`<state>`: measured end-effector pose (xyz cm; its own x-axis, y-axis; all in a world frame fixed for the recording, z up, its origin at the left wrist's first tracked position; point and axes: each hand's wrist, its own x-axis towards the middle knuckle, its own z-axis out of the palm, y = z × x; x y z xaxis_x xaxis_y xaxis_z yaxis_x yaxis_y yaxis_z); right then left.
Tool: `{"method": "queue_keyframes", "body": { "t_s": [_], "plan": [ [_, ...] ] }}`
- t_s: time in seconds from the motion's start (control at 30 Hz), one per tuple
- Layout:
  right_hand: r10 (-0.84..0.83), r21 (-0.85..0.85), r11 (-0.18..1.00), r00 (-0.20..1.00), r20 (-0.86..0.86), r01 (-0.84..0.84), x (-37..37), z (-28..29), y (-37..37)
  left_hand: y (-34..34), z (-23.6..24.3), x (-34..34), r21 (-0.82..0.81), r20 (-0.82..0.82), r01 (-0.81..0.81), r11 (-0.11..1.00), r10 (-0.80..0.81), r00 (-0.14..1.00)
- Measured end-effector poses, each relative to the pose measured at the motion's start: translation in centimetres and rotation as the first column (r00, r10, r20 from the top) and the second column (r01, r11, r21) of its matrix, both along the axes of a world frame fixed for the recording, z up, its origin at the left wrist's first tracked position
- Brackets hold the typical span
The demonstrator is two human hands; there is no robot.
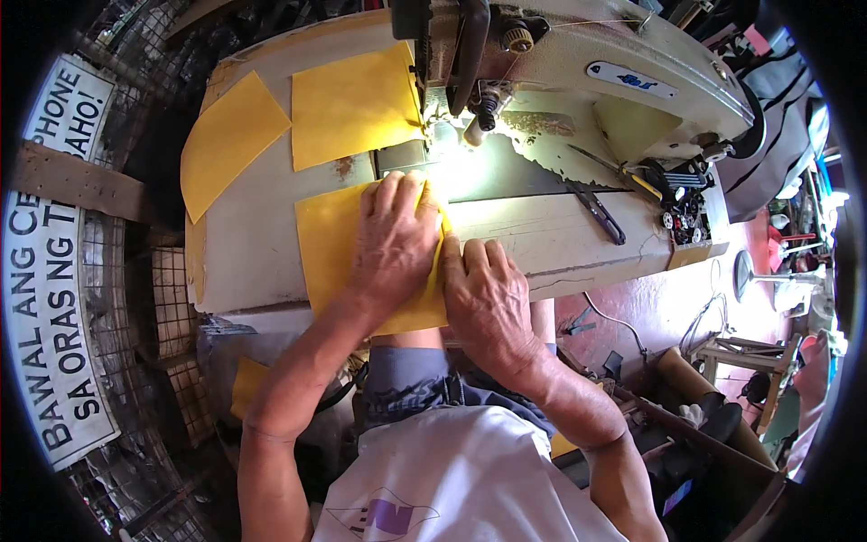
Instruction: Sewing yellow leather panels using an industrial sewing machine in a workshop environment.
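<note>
Yellow sheet: this four-cornered piece (327, 248) lies on the worktop (242, 264) before the person, its near edge overhanging the front.
Its direction: left edge runs toward the person, far edge slants slightly away to the right; hands cover too much to tell a long axis.
Left hand (397, 230): pressed on the sheet's right part, fingers bent and close together; any pinch is hidden.
Right hand (489, 291): at the sheet's right edge, fingers curled; whether they grip it, I cannot tell.
Sewing machine (578, 52): beyond the hands, lit near its needle.
Other yellow sheets: one (354, 104) lengthwise left-to-right beyond, another (233, 149) diagonal at left.
</note>
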<state>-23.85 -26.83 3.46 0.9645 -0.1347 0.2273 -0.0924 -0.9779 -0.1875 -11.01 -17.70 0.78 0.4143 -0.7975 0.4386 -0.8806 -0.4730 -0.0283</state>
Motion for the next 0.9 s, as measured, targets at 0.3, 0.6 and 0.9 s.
{"method": "queue_keyframes", "body": {
  "t_s": [0.3, 0.6, 0.9],
  "plan": [
    [-0.047, -0.074, 0.996, 0.993, -0.108, 0.039, -0.3, 0.2, 1.2, 0.6, -0.2, 0.6, -0.034, -0.083, 0.089, 0.995, -0.092, 0.992],
    [-0.036, -0.09, 0.995, 0.999, -0.004, 0.035, 1.7, -0.1, 0.0, -0.5, 0.7, 2.8, -0.052, -0.125, 0.137, 0.989, -0.142, 0.982],
    [-0.065, -0.06, 0.996, 0.997, 0.038, 0.067, 2.8, -0.5, -0.3, -0.9, 0.6, 3.8, -0.066, -0.109, 0.148, 0.987, -0.154, 0.982]
  ]
}}
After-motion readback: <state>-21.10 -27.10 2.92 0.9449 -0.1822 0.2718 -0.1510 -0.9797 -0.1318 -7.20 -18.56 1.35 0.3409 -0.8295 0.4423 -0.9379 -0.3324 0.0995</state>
